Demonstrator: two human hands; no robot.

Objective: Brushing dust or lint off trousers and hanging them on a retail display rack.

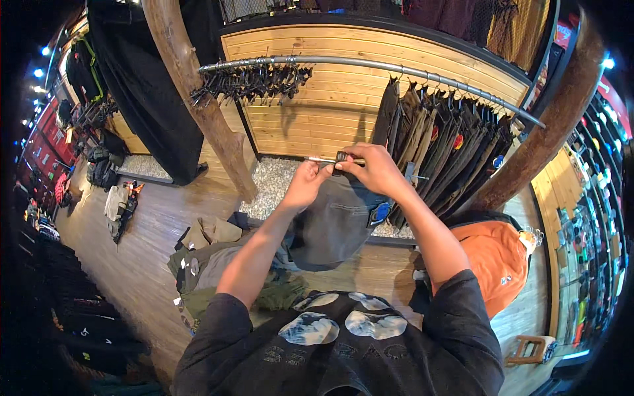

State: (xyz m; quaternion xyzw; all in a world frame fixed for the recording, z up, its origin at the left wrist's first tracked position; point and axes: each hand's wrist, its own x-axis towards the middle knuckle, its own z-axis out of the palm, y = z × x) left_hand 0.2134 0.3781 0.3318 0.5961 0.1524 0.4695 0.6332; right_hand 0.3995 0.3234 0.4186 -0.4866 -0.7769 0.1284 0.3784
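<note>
In front of me, both hands are at a clip hanger (pixel 321 160), of which a thin metal bar and a black clip (pixel 341 158) show. My right hand (pixel 374 169) pinches around the black clip, fingers closed. Just left of it, my left hand (pixel 306 185) is closed below the bar, thumb toward the clip; its exact hold is partly hidden. Dark grey trousers (pixel 333 228) hang below my hands, folded, with a blue tag (pixel 380 212) at their right side. Their top edge is hidden behind my fingers.
A metal rail (pixel 370 63) carries bunched black hangers (pixel 254 79) at left and hanging dark trousers (pixel 456 142) at right. Wooden posts (pixel 198 99) flank it. Clothes (pixel 211 264) lie piled low on the left; an orange garment (pixel 489 257) is at right, near a wooden stool (pixel 526 350).
</note>
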